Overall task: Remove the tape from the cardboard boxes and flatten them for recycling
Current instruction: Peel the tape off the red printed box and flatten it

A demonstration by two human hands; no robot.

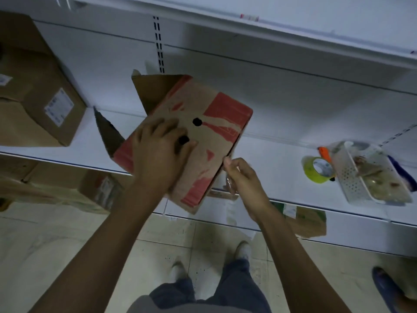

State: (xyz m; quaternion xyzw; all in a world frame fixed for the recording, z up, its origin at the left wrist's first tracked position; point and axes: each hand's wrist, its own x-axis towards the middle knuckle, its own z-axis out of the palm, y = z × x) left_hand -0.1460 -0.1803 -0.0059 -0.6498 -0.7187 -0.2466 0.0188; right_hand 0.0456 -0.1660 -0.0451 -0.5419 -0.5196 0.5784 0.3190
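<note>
A brown cardboard box with red print [209,132] lies tilted on the white shelf [270,168], its end flaps open toward the back left. My left hand [158,150] rests flat on its top face near two round black holes, fingers spread. At the box's near right edge, my right hand [241,177] pinches a strip of clear tape [229,185] that hangs down from the fingers.
A large brown box with white labels [38,96] stands at the shelf's left end. At the right sit a yellow-green tape roll [318,169], an orange cutter [325,153] and a white perforated basket [370,175]. More cardboard lies on the lower shelf [309,220].
</note>
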